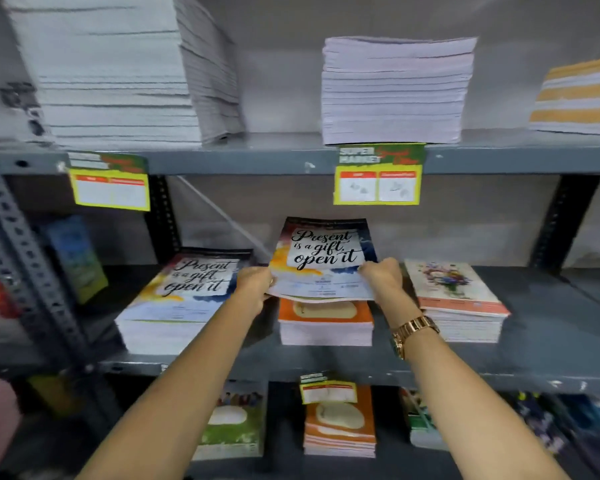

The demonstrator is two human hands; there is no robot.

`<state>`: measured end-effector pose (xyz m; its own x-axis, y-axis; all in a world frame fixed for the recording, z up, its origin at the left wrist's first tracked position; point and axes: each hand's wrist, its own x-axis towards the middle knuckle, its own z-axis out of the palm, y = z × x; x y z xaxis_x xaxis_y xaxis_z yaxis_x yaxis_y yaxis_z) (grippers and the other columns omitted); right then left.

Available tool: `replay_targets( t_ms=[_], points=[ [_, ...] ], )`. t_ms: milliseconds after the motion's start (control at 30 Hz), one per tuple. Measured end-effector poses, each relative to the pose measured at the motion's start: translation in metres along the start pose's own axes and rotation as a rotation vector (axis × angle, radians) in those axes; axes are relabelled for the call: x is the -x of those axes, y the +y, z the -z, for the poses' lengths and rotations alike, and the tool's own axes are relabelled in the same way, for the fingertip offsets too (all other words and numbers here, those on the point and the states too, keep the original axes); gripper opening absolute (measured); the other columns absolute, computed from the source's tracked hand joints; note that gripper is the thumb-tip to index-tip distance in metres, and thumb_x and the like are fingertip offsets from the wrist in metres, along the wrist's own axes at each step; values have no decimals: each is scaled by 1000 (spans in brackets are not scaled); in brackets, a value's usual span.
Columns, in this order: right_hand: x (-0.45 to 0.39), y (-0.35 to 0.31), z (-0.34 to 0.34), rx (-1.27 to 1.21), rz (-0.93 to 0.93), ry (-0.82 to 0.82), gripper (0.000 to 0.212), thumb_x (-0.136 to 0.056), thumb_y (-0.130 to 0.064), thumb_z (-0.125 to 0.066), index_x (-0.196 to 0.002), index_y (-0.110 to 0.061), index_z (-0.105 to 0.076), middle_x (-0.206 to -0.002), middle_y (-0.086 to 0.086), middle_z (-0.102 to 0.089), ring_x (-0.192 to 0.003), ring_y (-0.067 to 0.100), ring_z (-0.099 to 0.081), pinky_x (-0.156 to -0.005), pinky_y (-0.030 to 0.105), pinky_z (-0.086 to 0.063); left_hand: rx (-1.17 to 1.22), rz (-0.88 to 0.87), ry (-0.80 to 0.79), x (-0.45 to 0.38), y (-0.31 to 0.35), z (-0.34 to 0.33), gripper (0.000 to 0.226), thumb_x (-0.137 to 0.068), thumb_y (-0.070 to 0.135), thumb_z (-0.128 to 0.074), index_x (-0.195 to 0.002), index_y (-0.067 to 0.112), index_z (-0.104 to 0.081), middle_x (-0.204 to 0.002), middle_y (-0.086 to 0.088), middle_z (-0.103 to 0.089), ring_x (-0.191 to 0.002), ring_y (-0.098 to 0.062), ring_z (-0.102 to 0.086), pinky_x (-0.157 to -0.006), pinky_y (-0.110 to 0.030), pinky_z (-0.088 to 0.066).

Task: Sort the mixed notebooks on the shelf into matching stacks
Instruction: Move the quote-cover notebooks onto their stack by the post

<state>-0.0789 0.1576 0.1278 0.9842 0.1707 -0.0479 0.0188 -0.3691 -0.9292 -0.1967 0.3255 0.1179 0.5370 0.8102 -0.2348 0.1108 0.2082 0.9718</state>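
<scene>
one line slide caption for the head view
Both hands lift a "Present is a gift" notebook off the orange stack.

notebook [323, 258]: glossy paper cover | shelf [551, 327]: matt grey painted metal

Grey metal shelf [548, 327] in the middle of the rack, and three stacks of notebooks sit straight on it: on the left a stack [174, 306] topped by a "Present is a gift, open it" cover, in the centre an orange-covered stack [326, 323], on the right a stack [461, 306] with a flower cover. The board above [257, 157] bears a tall white pile [118, 71] at left, a lower pile [395, 91] right of centre, and a yellow-striped pile [579, 95] at the far right.
</scene>
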Motion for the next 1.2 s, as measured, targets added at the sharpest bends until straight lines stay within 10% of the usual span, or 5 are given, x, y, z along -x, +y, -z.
replay_targets(
  t_ms=[300, 400, 500, 700, 1200],
  points=[
    [50, -22, -107, -203, -128, -472, 14, -85, 9, -58, -83, -5, -55, -85, 10, -61, -80, 24, -61, -62, 32, -51, -133, 4, 312, -31, -4, 127, 32, -90, -4, -43, -60, 7, -36, -62, -7, -35, -54, -21, -31, -67, -32, -30],
    [57, -28, -128, -353, -182, -567, 40, -84, 19, -51, -121, 2, -47, -117, 21, -60, -107, 32, -60, -88, 39, -53, -151, 30, 363, -42, -9, 155, 23, -91, -2, -42, -109, -7, -56, -69, -11, -48, -58, -21, -43, -61, -33, -27],
    [62, -32, -150, -388, -200, -604, 52, -83, 23, -45, -132, 4, -41, -106, 19, -62, -90, 26, -61, -72, 31, -56, -190, 46, 399, -50, -14, 178, 40, -93, 2, -42, -132, -4, -46, -58, -7, -32, -51, -18, -31, -53, -32, -27],
    [70, -30, -189, -371, -175, -614, 36, -83, 22, -50, -110, -1, -53, -90, 9, -57, -89, 22, -56, -80, 33, -50, -164, -43, 518, -62, -10, 203, 29, -88, -3, -49, -113, -1, -63, -124, -23, -61, -115, -37, -56, -96, -38, -47],
    [98, -33, -223, 739, 530, -382, 38, -91, -13, -53, -127, -4, -47, -129, 18, -55, -119, 35, -49, -100, 43, -43, -802, -286, 374, -71, -28, 209, 39, -87, -6, -48, -124, 2, -55, -123, -24, -60, -113, -38, -56, -96, -45, -49]
  ],
)
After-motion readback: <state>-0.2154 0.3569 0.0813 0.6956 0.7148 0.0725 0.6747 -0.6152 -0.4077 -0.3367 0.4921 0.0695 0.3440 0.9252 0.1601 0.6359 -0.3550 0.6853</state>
